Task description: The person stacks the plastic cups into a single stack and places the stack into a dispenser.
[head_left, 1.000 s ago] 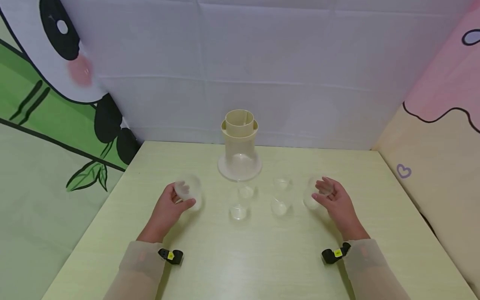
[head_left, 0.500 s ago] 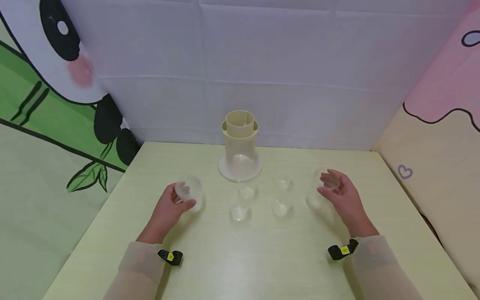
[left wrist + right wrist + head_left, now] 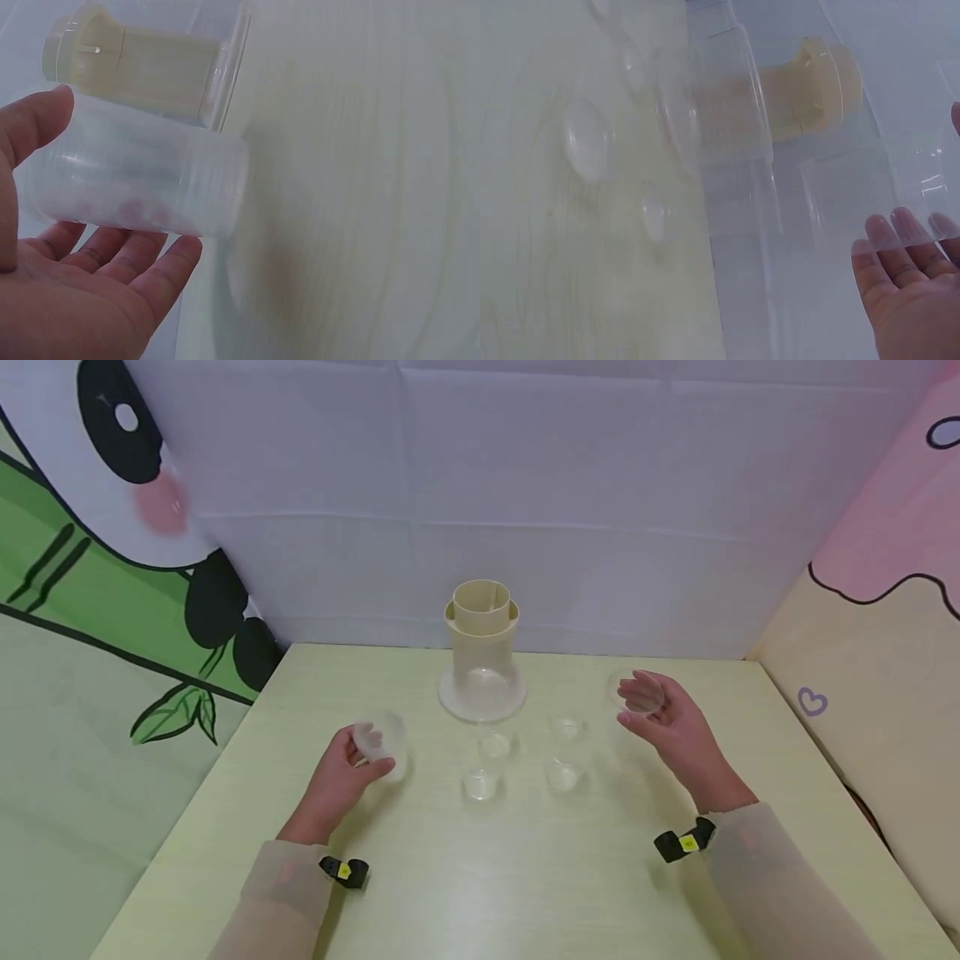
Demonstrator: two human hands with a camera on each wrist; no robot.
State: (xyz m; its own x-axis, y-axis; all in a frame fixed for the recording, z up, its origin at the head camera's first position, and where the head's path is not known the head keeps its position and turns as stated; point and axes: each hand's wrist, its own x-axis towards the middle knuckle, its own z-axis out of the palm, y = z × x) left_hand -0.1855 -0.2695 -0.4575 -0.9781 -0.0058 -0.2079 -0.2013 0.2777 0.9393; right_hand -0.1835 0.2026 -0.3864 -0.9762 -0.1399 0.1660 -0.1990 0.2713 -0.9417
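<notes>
In the head view my left hand (image 3: 333, 789) holds a translucent plastic cup (image 3: 381, 735), its thumb on the near side. The left wrist view shows this cup (image 3: 142, 169) lying sideways between thumb and fingers, with ridged bands that look like stacked rims. My right hand (image 3: 671, 731) grips a clear cup (image 3: 630, 689) above the table's right side. Seen from the right wrist, the fingertips (image 3: 904, 225) press against the wall of that see-through cup. Between the hands, several clear cups stand on the table, among them a front left cup (image 3: 480, 783) and a front right cup (image 3: 564, 774).
Behind the cups stands a cream cylinder (image 3: 480, 627) with a smaller ring at its top, on a round clear base (image 3: 453, 697). The pale table (image 3: 487, 877) meets a white cloth backdrop (image 3: 540, 527). Printed panels flank both sides.
My right hand first shifts to the right, then moves forward and away from the table with its clear cup. The left hand keeps its place and its hold.
</notes>
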